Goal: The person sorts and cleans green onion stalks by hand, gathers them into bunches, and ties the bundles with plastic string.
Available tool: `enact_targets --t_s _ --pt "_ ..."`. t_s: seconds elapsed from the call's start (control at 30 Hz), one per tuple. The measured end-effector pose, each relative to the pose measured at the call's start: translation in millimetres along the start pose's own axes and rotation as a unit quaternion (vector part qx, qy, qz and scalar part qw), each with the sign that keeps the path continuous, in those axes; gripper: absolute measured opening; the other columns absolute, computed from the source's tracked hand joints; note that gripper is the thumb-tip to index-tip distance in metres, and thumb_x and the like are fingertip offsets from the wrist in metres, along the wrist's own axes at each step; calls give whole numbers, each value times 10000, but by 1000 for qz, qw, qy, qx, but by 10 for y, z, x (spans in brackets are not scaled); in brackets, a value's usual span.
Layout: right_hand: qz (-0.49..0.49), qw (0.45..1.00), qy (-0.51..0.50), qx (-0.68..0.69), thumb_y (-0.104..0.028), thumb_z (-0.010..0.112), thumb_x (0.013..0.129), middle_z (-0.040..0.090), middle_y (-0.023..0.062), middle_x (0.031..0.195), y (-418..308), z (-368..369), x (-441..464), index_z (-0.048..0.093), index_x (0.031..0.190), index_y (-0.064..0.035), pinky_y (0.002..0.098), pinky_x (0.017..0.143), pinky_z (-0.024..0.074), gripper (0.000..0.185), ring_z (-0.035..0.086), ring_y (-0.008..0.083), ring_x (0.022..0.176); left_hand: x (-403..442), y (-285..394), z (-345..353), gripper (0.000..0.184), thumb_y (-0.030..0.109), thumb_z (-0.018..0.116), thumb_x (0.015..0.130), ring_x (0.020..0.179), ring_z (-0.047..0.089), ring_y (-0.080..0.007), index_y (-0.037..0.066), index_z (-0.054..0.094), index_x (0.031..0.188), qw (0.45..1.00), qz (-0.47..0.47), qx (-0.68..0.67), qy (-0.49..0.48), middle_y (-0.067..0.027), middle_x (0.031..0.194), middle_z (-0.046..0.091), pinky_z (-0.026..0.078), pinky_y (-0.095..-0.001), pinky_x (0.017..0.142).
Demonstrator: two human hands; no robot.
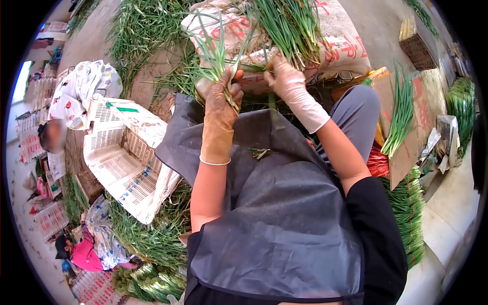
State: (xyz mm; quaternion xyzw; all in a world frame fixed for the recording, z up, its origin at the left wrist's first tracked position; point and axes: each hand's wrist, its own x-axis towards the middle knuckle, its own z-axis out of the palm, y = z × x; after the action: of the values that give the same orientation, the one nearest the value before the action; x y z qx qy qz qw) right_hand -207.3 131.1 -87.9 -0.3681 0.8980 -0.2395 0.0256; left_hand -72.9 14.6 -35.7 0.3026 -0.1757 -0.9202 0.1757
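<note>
My left hand (223,94), in a soiled tan glove, is closed around a small bunch of scallions (216,53). Their green leaves point up and away, and the white ends stick out below the fist. To its right, my right hand (291,84) wears a pale glove and has its fingers closed at a thin green scallion leaf that stretches between the hands. Just beyond it, a larger pile of scallions (287,30) lies on a white sack with red print (345,48). A dark apron (284,203) covers my lap, with leaf scraps (259,152) on it.
A white plastic crate (122,168) stands tilted at my left, amid loose green leaves (147,229). On the right, scallions (401,112) lie on cardboard (414,101) above stacked bundles (409,218). Another person (84,251) in pink sits at lower left; a second is farther up.
</note>
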Motion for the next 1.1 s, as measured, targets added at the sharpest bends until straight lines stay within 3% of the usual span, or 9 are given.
enact_targets --t_s 0.07,0.1,0.17,0.23,0.3,0.47,0.6,0.83,1.1 --pt "68 920 -146 356 -324 621 815 619 64 838 -10 7 -85 561 994 -60 345 645 463 325 601 179 727 -24 -48 15 171 162 580 852 461 400 -95 52 514 965 999 11 23 36 -88 787 610 290 -206 384" --pt "163 751 -243 591 -338 622 821 619 36 839 -115 -127 -64 561 1024 -42 323 641 468 364 594 142 718 -32 -57 5 178 170 580 853 471 406 -99 52 521 972 996 25 45 70 -83 795 611 296 -214 388" --pt "86 620 -279 728 -355 582 849 606 35 809 -414 -217 -97 576 1018 2 253 622 467 396 564 93 682 -122 -114 -38 176 180 583 853 524 457 -108 49 553 966 994 30 93 57 -73 818 612 340 -217 427" --pt "120 695 -236 668 -276 554 877 618 51 796 -472 -218 -85 605 929 -19 250 626 490 268 597 126 703 -114 -182 24 157 175 588 848 588 506 -118 48 580 939 980 34 186 63 -69 835 611 401 -224 491" --pt "174 605 -182 755 -264 562 870 626 69 786 -495 -355 -42 596 911 -17 242 583 497 253 611 144 669 -103 -178 -32 156 177 596 842 638 535 -124 51 592 934 984 78 135 90 -62 839 614 441 -239 547" --pt "-29 789 -391 473 -287 535 874 638 77 771 -109 -862 -85 629 859 -32 284 632 489 272 598 156 642 -182 789 -486 205 178 543 873 500 407 -75 38 566 1022 985 155 5 75 0 662 493 360 -216 441" --pt "-20 976 -182 -120 -222 622 766 637 124 812 50 -198 -165 572 968 -21 370 650 491 289 635 274 722 -347 1206 -500 277 228 434 926 411 256 -58 38 560 1085 978 170 -75 -93 40 535 326 238 -207 382" --pt "39 988 -79 127 -334 574 786 636 116 733 69 -145 144 628 878 -115 382 663 472 243 624 286 736 -365 873 -254 238 232 452 926 437 268 -62 35 554 1010 984 159 -75 11 22 577 360 251 -203 393" --pt "48 940 -286 -179 -277 586 792 660 135 908 154 230 128 653 903 -19 358 735 489 288 642 257 771 -306 564 -199 251 203 466 919 423 236 -62 -5 529 1045 992 112 -45 26 24 587 329 204 -204 373"
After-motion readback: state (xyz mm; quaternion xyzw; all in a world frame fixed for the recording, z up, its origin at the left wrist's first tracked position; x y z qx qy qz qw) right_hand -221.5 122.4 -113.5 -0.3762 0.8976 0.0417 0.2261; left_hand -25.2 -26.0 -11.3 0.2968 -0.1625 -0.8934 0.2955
